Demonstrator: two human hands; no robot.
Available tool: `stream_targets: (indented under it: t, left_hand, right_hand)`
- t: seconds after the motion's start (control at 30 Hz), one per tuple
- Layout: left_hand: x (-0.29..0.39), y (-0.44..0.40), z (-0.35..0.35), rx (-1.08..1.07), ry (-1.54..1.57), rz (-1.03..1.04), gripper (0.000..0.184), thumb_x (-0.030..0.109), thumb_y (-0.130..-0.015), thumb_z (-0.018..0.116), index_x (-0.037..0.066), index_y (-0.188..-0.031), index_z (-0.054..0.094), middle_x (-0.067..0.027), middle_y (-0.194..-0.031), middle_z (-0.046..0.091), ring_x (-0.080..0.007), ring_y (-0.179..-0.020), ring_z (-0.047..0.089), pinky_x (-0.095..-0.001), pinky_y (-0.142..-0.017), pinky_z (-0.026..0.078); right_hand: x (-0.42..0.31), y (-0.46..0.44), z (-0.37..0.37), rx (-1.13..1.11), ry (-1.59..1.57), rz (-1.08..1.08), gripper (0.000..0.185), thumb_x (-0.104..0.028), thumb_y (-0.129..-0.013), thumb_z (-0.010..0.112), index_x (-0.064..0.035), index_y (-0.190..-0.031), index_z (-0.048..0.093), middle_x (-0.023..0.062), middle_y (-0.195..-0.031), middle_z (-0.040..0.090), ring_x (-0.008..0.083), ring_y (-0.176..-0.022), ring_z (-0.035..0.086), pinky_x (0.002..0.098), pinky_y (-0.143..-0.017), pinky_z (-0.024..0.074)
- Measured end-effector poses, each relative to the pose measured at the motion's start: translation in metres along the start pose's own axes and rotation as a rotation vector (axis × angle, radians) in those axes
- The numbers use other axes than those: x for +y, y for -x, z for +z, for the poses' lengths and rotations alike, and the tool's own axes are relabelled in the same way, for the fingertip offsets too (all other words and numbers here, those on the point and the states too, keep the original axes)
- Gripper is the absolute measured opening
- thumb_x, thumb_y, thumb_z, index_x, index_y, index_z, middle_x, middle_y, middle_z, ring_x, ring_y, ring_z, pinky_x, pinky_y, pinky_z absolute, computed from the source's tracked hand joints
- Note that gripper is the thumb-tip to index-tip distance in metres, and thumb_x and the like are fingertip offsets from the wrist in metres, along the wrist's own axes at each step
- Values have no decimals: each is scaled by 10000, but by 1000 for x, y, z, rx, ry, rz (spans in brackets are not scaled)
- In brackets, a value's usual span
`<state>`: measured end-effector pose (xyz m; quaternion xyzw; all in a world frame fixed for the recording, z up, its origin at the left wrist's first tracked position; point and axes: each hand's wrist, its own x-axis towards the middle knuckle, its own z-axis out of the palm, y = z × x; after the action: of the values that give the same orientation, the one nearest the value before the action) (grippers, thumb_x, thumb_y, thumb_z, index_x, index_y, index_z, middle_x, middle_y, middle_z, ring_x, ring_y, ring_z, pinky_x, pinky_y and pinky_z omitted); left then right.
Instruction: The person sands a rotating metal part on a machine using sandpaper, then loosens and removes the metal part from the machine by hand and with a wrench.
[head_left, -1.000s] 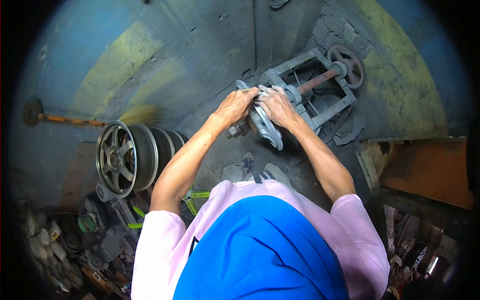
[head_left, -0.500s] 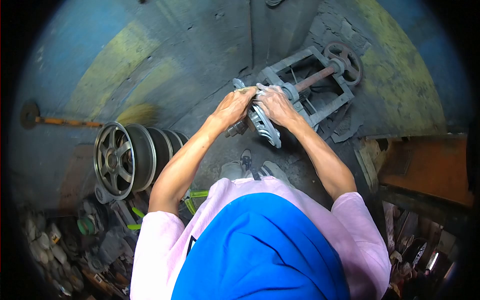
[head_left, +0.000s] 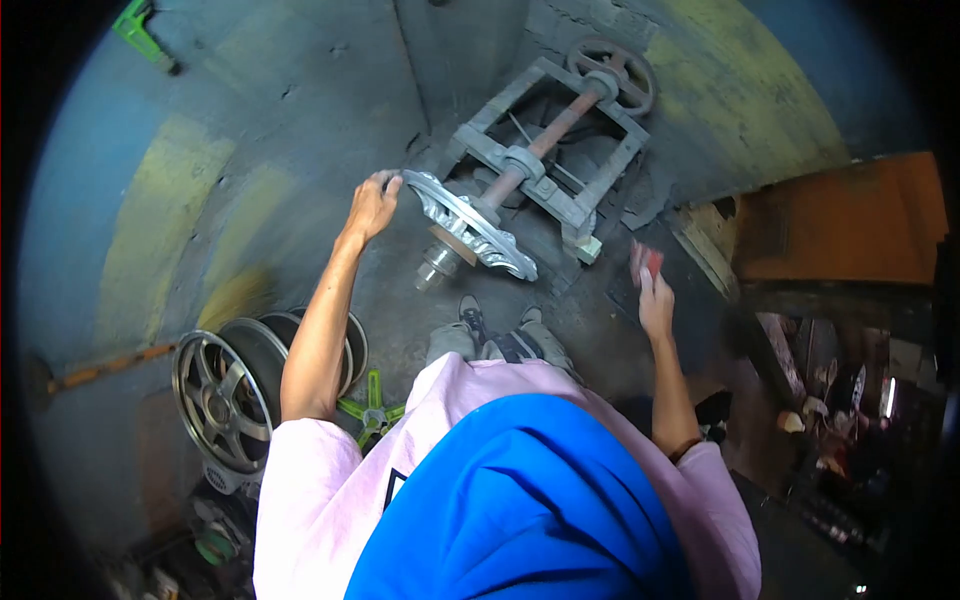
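Observation:
A silver wheel face (head_left: 470,222) with a scalloped edge is mounted on the shaft of a metal stand (head_left: 560,190), tilted and seen nearly edge-on. My left hand (head_left: 372,208) is at its upper left edge, fingers curled onto the rim. Away to the right, my right hand (head_left: 656,305) grips a small red piece (head_left: 647,262), flat and sheet-like; motion blurs it. On the near side of the wheel, a hub with a brown disc (head_left: 453,244) and a shiny threaded end (head_left: 436,268) sticks out.
Alloy wheels (head_left: 222,400) stand in a row at left, by a green spoked wheel (head_left: 373,410). A handwheel (head_left: 612,78) tops the stand's far end. An orange-brown panel (head_left: 850,220) and cluttered shelf (head_left: 850,420) are at right. A broom (head_left: 235,298) leans left.
Both hands were together on the wheel. Now my right hand has moved off to the right with the red piece, while my left hand is at the wheel's upper left edge. The view has shifted.

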<state>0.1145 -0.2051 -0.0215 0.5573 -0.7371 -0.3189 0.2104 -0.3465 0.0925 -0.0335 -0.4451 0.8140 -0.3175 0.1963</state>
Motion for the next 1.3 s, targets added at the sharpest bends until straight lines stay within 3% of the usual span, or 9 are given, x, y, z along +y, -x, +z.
stream_targets:
  t: [0.13,0.27,0.47,0.73,0.77,0.93,1.07,1.23,1.3]
  left_hand:
    - [-24,39,50,-67,-9,-49,421,205,-1023,524,-29,-1370,574,-274,-1383,584,-436,-1302,548,-465,-1107,433]
    - [-30,79,94,-16,62,25,516,176,-1027,512,1,-1507,441,-259,-1547,442,-414,-1442,414,-430,-1202,330]
    - [-10,100,109,-62,27,91,612,135,-1011,496,21,-1584,310,-248,-1648,265,-414,-1498,318,-448,-1235,273]
    - [5,124,147,-30,-159,171,713,139,-971,534,17,-1602,224,-351,-1637,155,-577,-1448,286,-527,-1219,279]
    - [13,131,147,-22,-162,160,694,152,-969,547,46,-1598,273,-350,-1634,168,-565,-1456,284,-520,-1222,275]
    - [15,205,166,16,-167,253,603,200,-970,576,33,-1528,422,-344,-1606,263,-512,-1466,310,-510,-1222,276]
    - [-35,298,207,-332,-33,-11,682,342,-963,605,-25,-1507,419,-336,-1452,502,-482,-1372,468,-513,-1155,380]
    - [-56,407,239,-1081,-217,-387,830,621,-965,552,-108,-1361,571,-326,-1326,619,-444,-1289,575,-467,-1108,427]
    - [-42,408,240,-1069,-153,-392,834,648,-959,547,-106,-1310,612,-305,-1282,653,-430,-1243,606,-476,-1067,457]
  right_hand:
    - [78,122,-12,-6,77,280,501,-441,-1059,479,10,-1147,680,245,-943,711,404,-944,702,426,-840,501]
    - [154,229,10,-301,33,646,490,-436,-1040,532,23,-1038,705,195,-837,722,326,-857,720,429,-786,511]
    - [183,262,25,-422,45,517,443,-411,-1020,571,-2,-971,733,167,-786,727,276,-710,706,427,-692,513]
    - [141,268,-18,-226,-132,412,415,-358,-1063,544,21,-1051,713,65,-865,720,144,-737,683,292,-648,537]
    - [152,288,-20,-187,-145,385,445,-370,-1036,559,44,-996,717,136,-799,734,188,-692,707,350,-640,529]
    - [188,426,-30,-246,-168,647,477,-396,-1037,555,52,-988,712,113,-799,724,221,-677,711,367,-644,535]
    - [269,533,-6,-394,23,743,475,-391,-1036,554,58,-1000,704,145,-792,719,258,-692,718,399,-664,542]
    - [235,565,-29,-332,-122,790,468,-388,-1030,560,58,-1008,701,176,-809,721,283,-706,723,409,-681,543]
    - [207,557,-40,-276,-198,766,466,-387,-1027,562,58,-1012,700,188,-815,722,293,-712,724,413,-688,544]
